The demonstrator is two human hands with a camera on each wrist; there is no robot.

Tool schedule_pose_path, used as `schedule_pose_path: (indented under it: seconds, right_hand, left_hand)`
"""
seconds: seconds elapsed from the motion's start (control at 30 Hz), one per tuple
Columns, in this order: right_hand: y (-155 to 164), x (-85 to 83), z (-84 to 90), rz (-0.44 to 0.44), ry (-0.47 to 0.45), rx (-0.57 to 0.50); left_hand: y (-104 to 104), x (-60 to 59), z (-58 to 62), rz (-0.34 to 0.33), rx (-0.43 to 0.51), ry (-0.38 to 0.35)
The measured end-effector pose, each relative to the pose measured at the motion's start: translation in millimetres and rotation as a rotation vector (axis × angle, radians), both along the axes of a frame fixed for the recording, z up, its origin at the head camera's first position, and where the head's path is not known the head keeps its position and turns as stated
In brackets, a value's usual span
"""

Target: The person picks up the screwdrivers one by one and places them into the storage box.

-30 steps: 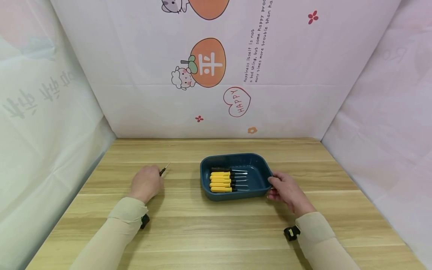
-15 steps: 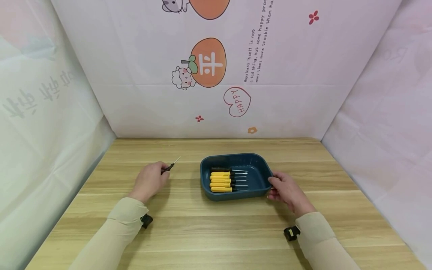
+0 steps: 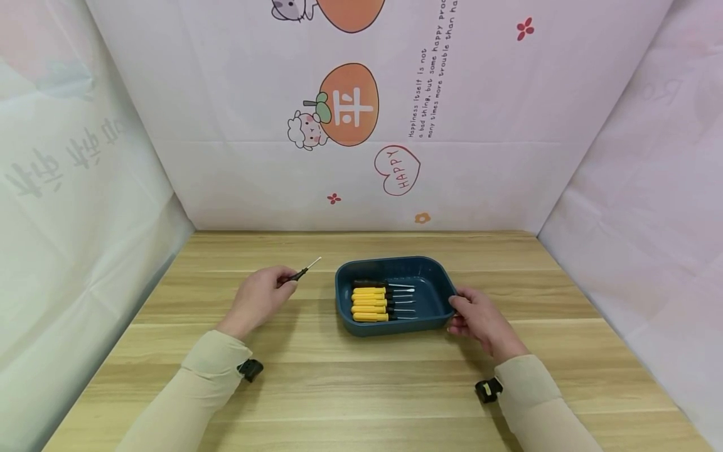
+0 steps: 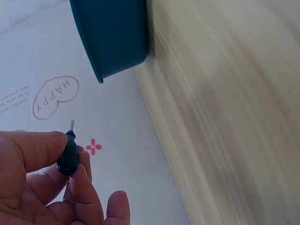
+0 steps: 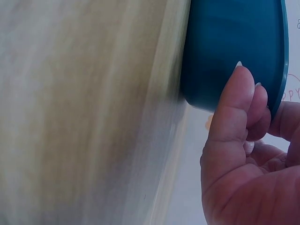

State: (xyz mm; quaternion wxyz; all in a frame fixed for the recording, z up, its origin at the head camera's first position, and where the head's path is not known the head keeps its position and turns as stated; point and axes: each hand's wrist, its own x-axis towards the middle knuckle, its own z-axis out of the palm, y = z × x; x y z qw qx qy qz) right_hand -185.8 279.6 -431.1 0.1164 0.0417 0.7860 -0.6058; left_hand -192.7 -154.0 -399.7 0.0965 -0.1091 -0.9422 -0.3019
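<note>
Screwdriver point(image 3: 300, 274) in the left hand point(image 3: 261, 297) is now raised off the table point(image 3: 361, 389) and carried rightward; over the last second its tip has been moved from left of the scene to just short of the left rim of the blue tray point(image 3: 395, 266). The dark handle is pinched between the thumb and curled fingers point(image 4: 75, 187), with the thin shaft pointing far and right. The tool is held apart from the tray, not yet over it. The right hand point(image 3: 480, 320) has been kept in place at the tray's right wall, fingers curled against it; whether the rim is gripped or merely braced cannot be told from the blurred wrist view. Four yellow-handled screwdrivers point(image 3: 373, 304) and, apparently, one darker one lie side by side inside the tray, shafts to the right. A transfer into the tray is judged to be under way.
</note>
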Motion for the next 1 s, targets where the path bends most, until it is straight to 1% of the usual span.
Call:
schedule_pose_path:
  seconds: [0.23, 0.63, 0.83, 1.0]
  right_hand:
    - [0.5, 0.0, -0.4, 0.002, 0.004, -0.002]
    - [-0.7, 0.1, -1.8, 0.000, 0.006, -0.011]
    - [0.2, -1.3, -2.9, 0.002, -0.002, -0.019]
    - [0.1, -1.1, -2.3, 0.004, -0.004, -0.019]
  left_hand:
    - [12.6, 4.1, 8.3, -0.053, 0.015, 0.013]
    - [44.9, 7.7, 17.4, -0.133, 0.012, 0.068]
    - [58.0, 8.9, 17.3, -0.162, 0.014, 0.054]
    - [68.0, 7.8, 15.8, -0.178, -0.004, 0.041]
